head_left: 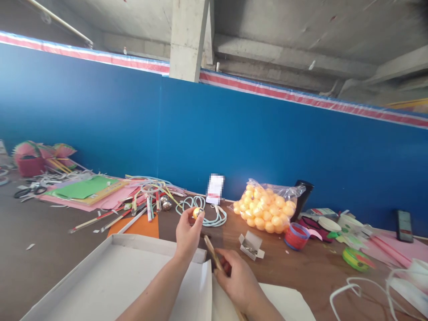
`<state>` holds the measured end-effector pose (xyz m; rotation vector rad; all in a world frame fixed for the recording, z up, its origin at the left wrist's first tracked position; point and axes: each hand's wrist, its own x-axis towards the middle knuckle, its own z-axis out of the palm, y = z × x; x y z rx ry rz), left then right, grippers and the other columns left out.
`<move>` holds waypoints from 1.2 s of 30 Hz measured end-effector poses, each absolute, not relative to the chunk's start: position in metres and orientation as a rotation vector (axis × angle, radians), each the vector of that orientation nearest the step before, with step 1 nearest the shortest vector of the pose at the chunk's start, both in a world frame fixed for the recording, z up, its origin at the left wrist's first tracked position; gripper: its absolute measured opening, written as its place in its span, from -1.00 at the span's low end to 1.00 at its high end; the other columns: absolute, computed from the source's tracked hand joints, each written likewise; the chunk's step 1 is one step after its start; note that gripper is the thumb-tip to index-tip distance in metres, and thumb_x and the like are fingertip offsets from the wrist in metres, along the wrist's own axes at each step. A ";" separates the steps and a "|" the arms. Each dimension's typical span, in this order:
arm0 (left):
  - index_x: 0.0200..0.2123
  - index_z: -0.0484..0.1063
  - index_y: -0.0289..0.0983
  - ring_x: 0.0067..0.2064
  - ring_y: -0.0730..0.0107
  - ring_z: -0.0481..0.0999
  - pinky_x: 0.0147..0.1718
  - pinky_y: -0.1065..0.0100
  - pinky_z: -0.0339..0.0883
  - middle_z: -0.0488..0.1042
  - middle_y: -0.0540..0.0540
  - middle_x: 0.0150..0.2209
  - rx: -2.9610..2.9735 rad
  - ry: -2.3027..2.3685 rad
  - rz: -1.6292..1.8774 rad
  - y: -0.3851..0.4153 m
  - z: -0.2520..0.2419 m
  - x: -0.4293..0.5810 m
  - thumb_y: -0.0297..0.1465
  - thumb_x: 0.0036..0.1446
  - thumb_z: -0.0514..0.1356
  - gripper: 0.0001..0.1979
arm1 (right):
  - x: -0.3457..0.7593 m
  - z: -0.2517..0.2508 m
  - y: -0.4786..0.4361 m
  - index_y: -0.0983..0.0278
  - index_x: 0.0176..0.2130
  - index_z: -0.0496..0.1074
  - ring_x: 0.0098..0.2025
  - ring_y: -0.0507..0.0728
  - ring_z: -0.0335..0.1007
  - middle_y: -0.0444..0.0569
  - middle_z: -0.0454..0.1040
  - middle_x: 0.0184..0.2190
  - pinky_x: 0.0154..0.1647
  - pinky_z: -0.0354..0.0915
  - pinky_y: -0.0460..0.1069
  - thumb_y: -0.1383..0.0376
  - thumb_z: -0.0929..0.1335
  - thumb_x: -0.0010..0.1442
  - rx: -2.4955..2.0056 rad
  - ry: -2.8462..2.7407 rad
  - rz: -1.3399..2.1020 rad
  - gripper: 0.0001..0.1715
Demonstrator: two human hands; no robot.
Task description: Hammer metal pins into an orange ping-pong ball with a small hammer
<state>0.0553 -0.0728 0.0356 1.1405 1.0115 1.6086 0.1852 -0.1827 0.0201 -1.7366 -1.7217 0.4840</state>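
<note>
In the head view, my left hand (189, 234) pinches a small yellow-orange ball (196, 214) with a shiny patch on it. My right hand (234, 272) is closed around a long, flat brown stick (211, 250), its upper end pointing at the left hand. Both hands are above a shallow white box lid (143, 238) and white paper (287, 298). Beyond the ball lies a coiled pale-blue cord (217, 220). A small open carton (251, 245) of tiny metal pieces stands right of my right hand.
A clear bag of orange balls (264, 209) sits by the blue partition (284, 142). Several striped sticks and coloured paper (83, 188) pile up at left, with scissors (25, 191). At right are a red spool (297, 236), green tape (356, 259), white cord (347, 285) and a phone (404, 226).
</note>
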 end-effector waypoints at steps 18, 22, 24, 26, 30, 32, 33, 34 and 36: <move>-0.21 0.39 -0.28 -0.52 0.50 0.38 -0.63 0.51 0.25 0.44 -0.05 -0.43 1.140 0.936 1.412 -0.082 0.027 0.070 -0.13 -0.13 0.23 -0.56 | 0.277 0.037 -0.168 0.11 -0.46 0.51 -0.31 0.27 0.46 0.02 0.56 -0.42 -0.44 0.16 0.03 0.09 0.25 0.05 -2.434 -1.399 0.224 -0.71; -0.22 0.39 -0.28 -0.53 0.50 0.37 -0.65 0.51 0.25 0.42 -0.03 -0.46 1.165 0.943 1.388 -0.082 0.025 0.074 -0.14 -0.13 0.23 -0.58 | 0.280 0.039 -0.159 0.14 -0.51 0.49 -0.30 0.26 0.45 0.00 0.56 -0.43 -0.42 0.16 0.03 0.16 0.27 0.00 -2.455 -1.419 0.249 -0.77; -0.22 0.38 -0.27 -0.54 0.50 0.37 -0.66 0.51 0.25 0.42 -0.02 -0.47 1.177 0.941 1.370 -0.082 0.025 0.076 -0.14 -0.12 0.23 -0.58 | 0.283 0.040 -0.154 0.14 -0.48 0.49 -0.30 0.25 0.45 0.00 0.56 -0.40 -0.41 0.17 0.03 0.19 0.27 -0.01 -2.475 -1.431 0.248 -0.79; -0.22 0.38 -0.27 -0.55 0.51 0.36 -0.67 0.52 0.24 0.42 -0.02 -0.46 1.183 0.945 1.359 -0.083 0.024 0.077 -0.14 -0.12 0.23 -0.58 | 0.286 0.041 -0.150 0.15 -0.45 0.49 -0.30 0.26 0.44 0.01 0.55 -0.38 -0.40 0.17 0.03 0.22 0.27 -0.03 -2.495 -1.454 0.235 -0.80; -0.21 0.36 -0.27 -0.55 0.51 0.36 -0.67 0.52 0.24 0.42 -0.03 -0.43 1.190 0.941 1.350 -0.082 0.023 0.078 -0.14 -0.09 0.21 -0.59 | 0.289 0.043 -0.143 0.18 -0.46 0.46 -0.33 0.25 0.44 -0.01 0.55 -0.41 -0.42 0.15 0.01 0.26 0.27 -0.06 -2.502 -1.498 0.236 -0.83; -0.21 0.36 -0.26 -0.53 0.51 0.36 -0.67 0.52 0.25 0.42 -0.04 -0.41 1.198 0.936 1.348 -0.082 0.022 0.079 -0.14 -0.08 0.20 -0.60 | 0.290 0.041 -0.142 0.17 -0.48 0.45 -0.34 0.23 0.44 -0.04 0.55 -0.44 -0.44 0.13 0.00 0.24 0.26 -0.04 -2.473 -1.486 0.288 -0.83; -0.20 0.36 -0.26 -0.53 0.51 0.36 -0.66 0.51 0.25 0.43 -0.04 -0.40 1.202 0.939 1.348 -0.082 0.021 0.079 -0.14 -0.08 0.20 -0.60 | 0.291 0.039 -0.142 0.17 -0.49 0.44 -0.35 0.22 0.43 -0.06 0.55 -0.46 -0.44 0.12 -0.01 0.22 0.26 -0.03 -2.446 -1.479 0.314 -0.81; -0.20 0.37 -0.26 -0.53 0.51 0.36 -0.66 0.51 0.25 0.43 -0.04 -0.40 1.204 0.943 1.346 -0.081 0.021 0.079 -0.14 -0.08 0.20 -0.60 | 0.292 0.036 -0.143 0.18 -0.50 0.44 -0.35 0.21 0.43 -0.06 0.54 -0.47 -0.44 0.11 -0.02 0.20 0.25 -0.01 -2.410 -1.477 0.334 -0.79; -0.20 0.37 -0.26 -0.52 0.50 0.37 -0.66 0.51 0.25 0.43 -0.04 -0.41 1.206 0.947 1.338 -0.081 0.020 0.079 -0.13 -0.08 0.20 -0.59 | 0.294 0.030 -0.145 0.20 -0.52 0.42 -0.35 0.20 0.42 -0.06 0.53 -0.49 -0.46 0.09 -0.03 0.16 0.23 0.03 -2.339 -1.492 0.336 -0.74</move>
